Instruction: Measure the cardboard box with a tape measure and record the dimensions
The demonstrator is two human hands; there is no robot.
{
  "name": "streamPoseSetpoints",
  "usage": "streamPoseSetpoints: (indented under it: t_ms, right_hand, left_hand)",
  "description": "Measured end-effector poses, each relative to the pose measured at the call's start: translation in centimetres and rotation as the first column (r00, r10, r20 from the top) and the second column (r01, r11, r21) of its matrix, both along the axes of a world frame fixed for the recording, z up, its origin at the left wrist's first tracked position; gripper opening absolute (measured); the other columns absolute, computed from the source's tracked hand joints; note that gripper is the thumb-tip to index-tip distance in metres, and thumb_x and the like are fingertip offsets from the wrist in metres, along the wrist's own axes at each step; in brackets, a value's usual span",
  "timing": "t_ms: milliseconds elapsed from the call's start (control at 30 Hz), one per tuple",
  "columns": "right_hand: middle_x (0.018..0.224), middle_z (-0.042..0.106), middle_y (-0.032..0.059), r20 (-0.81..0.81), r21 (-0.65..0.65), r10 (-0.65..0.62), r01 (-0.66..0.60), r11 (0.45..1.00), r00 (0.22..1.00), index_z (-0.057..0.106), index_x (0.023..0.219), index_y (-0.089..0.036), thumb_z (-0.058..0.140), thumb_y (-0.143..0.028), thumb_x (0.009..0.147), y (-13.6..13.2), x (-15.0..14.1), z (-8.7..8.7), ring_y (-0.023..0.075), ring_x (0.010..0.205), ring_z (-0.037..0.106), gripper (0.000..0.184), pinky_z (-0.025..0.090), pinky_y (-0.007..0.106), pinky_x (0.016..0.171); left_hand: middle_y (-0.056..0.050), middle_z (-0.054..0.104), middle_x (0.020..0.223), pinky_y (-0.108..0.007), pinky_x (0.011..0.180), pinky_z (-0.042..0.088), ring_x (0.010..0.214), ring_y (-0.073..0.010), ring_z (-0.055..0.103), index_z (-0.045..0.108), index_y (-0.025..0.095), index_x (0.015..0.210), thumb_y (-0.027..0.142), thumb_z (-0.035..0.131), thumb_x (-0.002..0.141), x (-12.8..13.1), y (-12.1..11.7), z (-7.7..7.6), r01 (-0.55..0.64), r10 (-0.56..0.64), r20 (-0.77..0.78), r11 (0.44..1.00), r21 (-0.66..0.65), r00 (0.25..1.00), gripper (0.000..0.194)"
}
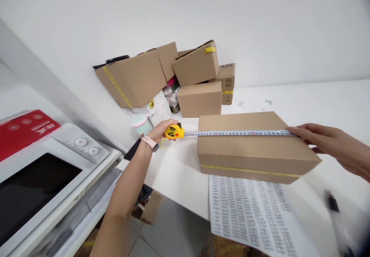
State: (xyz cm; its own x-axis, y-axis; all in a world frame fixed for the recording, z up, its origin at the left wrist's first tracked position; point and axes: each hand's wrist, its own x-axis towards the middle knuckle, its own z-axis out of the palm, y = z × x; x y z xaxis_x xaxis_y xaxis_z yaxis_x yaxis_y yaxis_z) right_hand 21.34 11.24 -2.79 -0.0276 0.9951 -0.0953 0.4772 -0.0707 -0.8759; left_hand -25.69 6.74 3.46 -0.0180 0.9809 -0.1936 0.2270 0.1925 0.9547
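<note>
A long brown cardboard box (243,147) with a yellow stripe along its near side lies on the white table. My left hand (162,130), with a pink-strapped watch on its wrist, is closed round the yellow case of a tape measure (175,131), just left of the box. The metal blade runs lengthwise across the top of the box. At the box's right end my right hand (320,138) pinches the blade's end between thumb and fingers. The blade's tip is hidden by those fingers.
Several cardboard boxes (199,100) are stacked by the wall, near a mint cup (143,125). A printed sheet (251,210) lies partly under the long box and overhangs the table's front edge. On the right is a blurred pen (332,203); a microwave (37,195) stands left.
</note>
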Motion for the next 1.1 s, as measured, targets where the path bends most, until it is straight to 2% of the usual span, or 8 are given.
streamPoseSetpoints:
  t_ms: [133,300,400,567,733,900,1100]
  right_hand:
    - [0.090,0.072,0.0057,-0.027,-0.094,-0.089,0.086,0.992,0.996,0.069,0.080,-0.027,0.069,-0.073,0.070,-0.8,-1.1,1.2,0.0275,0.086,0.066,0.048,0.055,0.039,0.064]
    - [0.087,0.073,0.0030,-0.026,-0.045,-0.061,0.060,0.997,0.998,0.068,0.076,-0.032,0.061,-0.075,0.078,-1.4,-1.3,1.2,0.0295,0.090,0.065,0.044,0.055,0.043,0.067]
    - [0.087,0.072,0.0036,-0.025,-0.061,-0.064,0.063,0.996,0.998,0.068,0.077,-0.031,0.063,-0.075,0.076,-1.2,-1.1,1.0,0.0291,0.087,0.065,0.045,0.054,0.042,0.065]
    - [0.088,0.071,0.0049,-0.021,-0.093,-0.087,0.085,0.992,0.996,0.069,0.082,-0.026,0.068,-0.075,0.072,-0.5,-0.6,0.4,0.0258,0.085,0.065,0.050,0.053,0.037,0.064]
    - [0.084,0.071,0.0051,0.006,-0.076,-0.056,0.056,0.996,0.998,0.066,0.073,-0.027,0.063,-0.077,0.073,-1.0,-0.8,0.8,0.0279,0.081,0.065,0.050,0.054,0.041,0.065]
    - [0.081,0.071,0.0056,0.030,-0.085,-0.050,0.052,0.995,0.998,0.066,0.071,-0.027,0.062,-0.078,0.073,-0.8,-0.7,0.9,0.0272,0.078,0.065,0.052,0.053,0.041,0.067]
    - [0.078,0.070,0.0058,0.034,-0.111,-0.066,0.069,0.991,0.997,0.066,0.072,-0.023,0.065,-0.081,0.066,-0.4,-0.6,0.9,0.0261,0.076,0.064,0.058,0.051,0.039,0.066]
  left_hand:
    - [-0.007,0.074,0.081,-0.023,0.043,0.045,0.061,-0.0184,0.068,0.070,0.017,0.091,0.047,0.068,0.075,0.0,0.0,0.1,0.001,-0.001,0.001,1.000,-0.008,1.000,0.035]
    - [-0.008,0.074,0.085,-0.023,0.046,0.047,0.065,-0.0189,0.069,0.070,0.016,0.095,0.046,0.068,0.075,0.2,-0.2,0.3,-0.019,0.019,-0.001,1.000,-0.013,1.000,0.035]
    - [-0.008,0.074,0.087,-0.024,0.048,0.048,0.067,-0.0192,0.070,0.070,0.016,0.097,0.046,0.069,0.076,0.1,-0.2,0.3,-0.025,0.025,0.003,1.000,-0.019,1.000,0.037]
    - [-0.008,0.074,0.085,-0.024,0.047,0.048,0.063,-0.0185,0.068,0.070,0.016,0.095,0.048,0.070,0.074,0.1,-0.1,-0.6,-0.015,0.016,0.015,0.999,-0.042,1.000,0.039]
    - [-0.008,0.074,0.087,-0.028,0.052,0.053,0.072,-0.0216,0.069,0.069,0.016,0.093,0.050,0.069,0.072,0.4,-0.3,-1.4,-0.022,0.024,0.039,0.998,-0.058,0.999,0.041]
    - [-0.008,0.074,0.089,-0.025,0.052,0.051,0.073,-0.0205,0.070,0.070,0.017,0.096,0.050,0.070,0.073,0.3,-0.6,-0.6,-0.028,0.029,0.025,0.999,-0.024,0.999,0.040]
    - [-0.008,0.074,0.088,-0.022,0.048,0.048,0.067,-0.0187,0.069,0.070,0.016,0.097,0.047,0.071,0.073,0.3,-0.7,0.1,-0.022,0.022,-0.018,1.000,0.011,1.000,0.039]
